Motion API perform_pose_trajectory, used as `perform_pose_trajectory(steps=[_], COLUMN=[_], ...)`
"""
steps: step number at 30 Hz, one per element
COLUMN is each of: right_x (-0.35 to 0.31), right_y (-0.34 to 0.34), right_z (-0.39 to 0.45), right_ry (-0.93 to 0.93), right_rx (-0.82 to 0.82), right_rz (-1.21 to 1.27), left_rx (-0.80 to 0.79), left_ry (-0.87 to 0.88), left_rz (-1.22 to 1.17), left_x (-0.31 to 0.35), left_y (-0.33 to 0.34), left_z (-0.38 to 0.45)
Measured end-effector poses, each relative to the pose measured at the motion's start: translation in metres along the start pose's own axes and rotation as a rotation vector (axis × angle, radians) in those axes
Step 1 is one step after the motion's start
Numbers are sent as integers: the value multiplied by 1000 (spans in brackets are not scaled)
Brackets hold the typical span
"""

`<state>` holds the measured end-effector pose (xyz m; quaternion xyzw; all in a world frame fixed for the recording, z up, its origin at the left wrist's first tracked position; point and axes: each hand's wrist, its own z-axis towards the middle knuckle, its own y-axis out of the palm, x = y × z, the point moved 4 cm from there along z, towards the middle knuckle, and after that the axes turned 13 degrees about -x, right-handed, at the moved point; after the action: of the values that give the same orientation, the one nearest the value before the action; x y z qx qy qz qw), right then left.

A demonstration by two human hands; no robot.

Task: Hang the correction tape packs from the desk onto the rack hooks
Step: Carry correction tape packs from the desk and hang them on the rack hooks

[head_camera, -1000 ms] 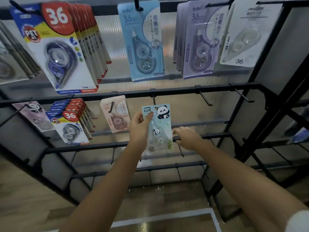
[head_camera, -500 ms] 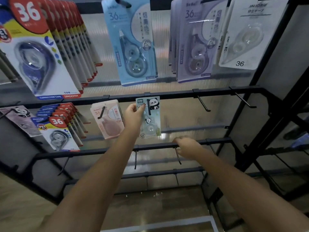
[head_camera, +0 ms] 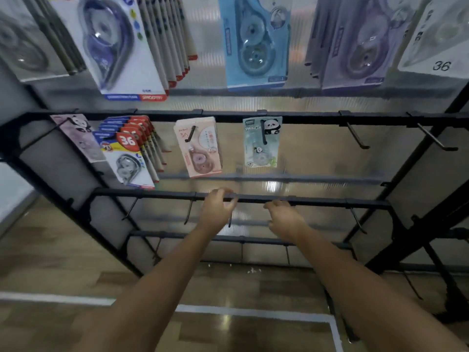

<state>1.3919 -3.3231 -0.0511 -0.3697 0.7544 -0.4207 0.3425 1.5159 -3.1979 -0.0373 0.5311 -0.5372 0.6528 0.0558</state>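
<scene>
The left hand (head_camera: 217, 208) has let go of the panda pack (head_camera: 261, 142) and dropped to the rail (head_camera: 317, 200) at frame centre, fingers loosely curled and holding nothing. The right hand (head_camera: 284, 217) stays just right of it at the same rail, relaxed and holding nothing. Farther back, above the hands, the panda pack hangs free on a hook (head_camera: 263, 132) of the upper rail, with a pink pack (head_camera: 199, 148) to its left.
</scene>
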Motion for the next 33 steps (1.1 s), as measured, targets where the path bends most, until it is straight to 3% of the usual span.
perform_pose_trajectory(steps=[4,10,13,20,26,33], right_x=[-69,-219,-315,-565,-776,-996], right_y=[37,106,138,194,222,256], right_z=[1,-22,-49,-142,-248,-352], right_ry=[-73,-331,-469,-710,-986,-1289], right_rx=[28,-56,-134,-271,-305,-216], right_rz=[-81,-291,-338,-469,-603,-725], left_rx=[-55,-186,-195,-42,162,404], left_ry=[-68,-377,-562,-887,-1102,-1340], left_rz=[452,738,713,551,446,334], left_x=[-72,-188,-236,-309,-350,-409], left_y=[-11,-67,-114,-243,-350,-445], left_z=[-56,-192,-276,-508,-710,-908])
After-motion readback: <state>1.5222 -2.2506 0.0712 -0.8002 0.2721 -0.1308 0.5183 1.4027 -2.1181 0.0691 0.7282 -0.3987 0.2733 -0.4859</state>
